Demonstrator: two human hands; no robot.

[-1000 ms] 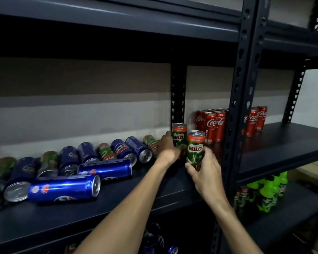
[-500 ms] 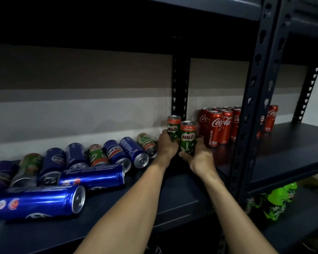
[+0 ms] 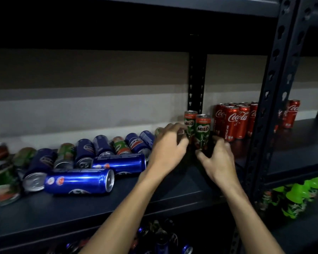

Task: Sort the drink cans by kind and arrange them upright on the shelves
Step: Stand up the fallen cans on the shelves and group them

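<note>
Two Milo cans [image 3: 203, 128] stand upright and touching on the dark shelf [image 3: 173, 195] by the back post [image 3: 195, 79], the far Milo can [image 3: 190, 122] just left of the near Milo can [image 3: 202, 132]. A little to their right stands a cluster of at least six Coca-Cola cans [image 3: 236, 123], all upright, and one more red can [image 3: 293, 114] stands beyond the front post [image 3: 268, 107]. To the left, seven blue Pepsi cans [image 3: 79, 180] lie on their sides among at least four green cans [image 3: 120, 145], which also lie down. The left hand [image 3: 169, 149] is at the lower left of the far Milo can with fingers curled; its own back hides the grip, so I cannot tell whether it closes on the can. The right hand [image 3: 218, 160] is at the foot of the near Milo can, its grip wide, thumb at the near left of the base, fingers [image 3: 224, 145] spread past the right side, not closed on it
</note>
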